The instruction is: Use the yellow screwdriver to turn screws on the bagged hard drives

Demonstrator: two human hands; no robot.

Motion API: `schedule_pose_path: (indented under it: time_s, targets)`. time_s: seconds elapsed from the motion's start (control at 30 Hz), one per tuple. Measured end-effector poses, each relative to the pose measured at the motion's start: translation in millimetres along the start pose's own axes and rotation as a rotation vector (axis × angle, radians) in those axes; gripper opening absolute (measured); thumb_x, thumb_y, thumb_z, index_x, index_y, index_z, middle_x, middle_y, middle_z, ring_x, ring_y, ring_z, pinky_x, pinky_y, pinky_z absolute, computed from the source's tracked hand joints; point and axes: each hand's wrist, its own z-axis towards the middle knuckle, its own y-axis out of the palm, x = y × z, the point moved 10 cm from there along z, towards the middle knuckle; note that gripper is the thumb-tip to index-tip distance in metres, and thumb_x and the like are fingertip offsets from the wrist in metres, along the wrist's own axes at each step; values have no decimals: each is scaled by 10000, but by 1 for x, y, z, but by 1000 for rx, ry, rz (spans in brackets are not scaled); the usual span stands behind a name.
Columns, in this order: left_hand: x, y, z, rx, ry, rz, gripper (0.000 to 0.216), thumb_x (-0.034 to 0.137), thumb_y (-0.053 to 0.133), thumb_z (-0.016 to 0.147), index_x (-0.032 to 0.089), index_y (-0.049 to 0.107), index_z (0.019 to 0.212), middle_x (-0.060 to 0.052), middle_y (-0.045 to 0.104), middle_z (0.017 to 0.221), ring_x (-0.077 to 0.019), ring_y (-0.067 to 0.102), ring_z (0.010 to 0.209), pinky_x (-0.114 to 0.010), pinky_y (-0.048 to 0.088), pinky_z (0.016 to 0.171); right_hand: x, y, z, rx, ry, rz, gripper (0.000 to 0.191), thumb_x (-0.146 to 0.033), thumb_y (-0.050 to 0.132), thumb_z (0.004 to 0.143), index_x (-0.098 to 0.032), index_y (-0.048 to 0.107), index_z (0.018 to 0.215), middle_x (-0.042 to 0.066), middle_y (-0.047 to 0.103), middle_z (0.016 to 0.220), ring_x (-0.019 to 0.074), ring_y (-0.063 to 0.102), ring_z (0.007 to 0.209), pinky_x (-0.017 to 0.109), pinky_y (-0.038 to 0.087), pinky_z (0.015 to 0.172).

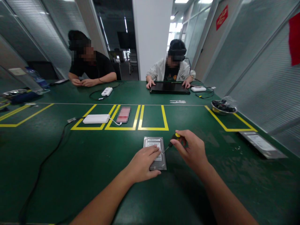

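A silver hard drive [160, 164] with a white label lies flat on the green table in front of me. Resting on its left and middle part is my left hand [146, 162], fingers stretched out over the label and thumb near the lower edge. My right hand [193, 148] is closed round the black and yellow handle of a screwdriver [174, 139]. The thin shaft slants down to the left, its tip at the drive's right edge, close to my left fingertips. Whether the tip sits in a screw is too small to tell.
At the right lies another hard drive [263, 143], near several tiny pieces. A metal bowl [222, 111] of dark parts stands beyond it. A white power strip [96, 119] and a phone [123, 114] lie by yellow tape. Across the table, two people sit, one handling a black panel [170, 87].
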Motion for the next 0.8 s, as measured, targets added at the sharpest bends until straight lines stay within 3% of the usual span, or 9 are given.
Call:
schedule_pose_path:
  time_s: [0.33, 0.6, 0.8]
  targets:
    - [0, -1, -1, 24, 19, 27, 788, 463, 762, 721, 155, 488, 1393, -149, 503, 1444, -302, 459, 1338, -438, 355, 1118, -6, 15, 23, -191, -37, 153, 176, -259, 642, 894, -141, 625, 1023, 3, 560, 764, 126, 532, 680, 254, 427, 636]
    - [0, 2, 2, 35, 22, 7, 754, 486, 732, 746, 166, 499, 1387, -147, 510, 1437, -300, 462, 1336, -440, 343, 1126, -3, 13, 22, -206, -14, 187, 238, -260, 566, 920, -162, 646, 1122, 27, 623, 836, 135, 563, 723, 261, 449, 649]
    - [-1, 3, 4, 36, 15, 23, 758, 497, 740, 738, 169, 505, 1380, -147, 504, 1441, -300, 465, 1332, -436, 352, 1118, -3, 13, 16, -140, -17, 222, 263, -315, 642, 899, -182, 666, 1125, 41, 622, 912, 145, 578, 778, 286, 483, 721]
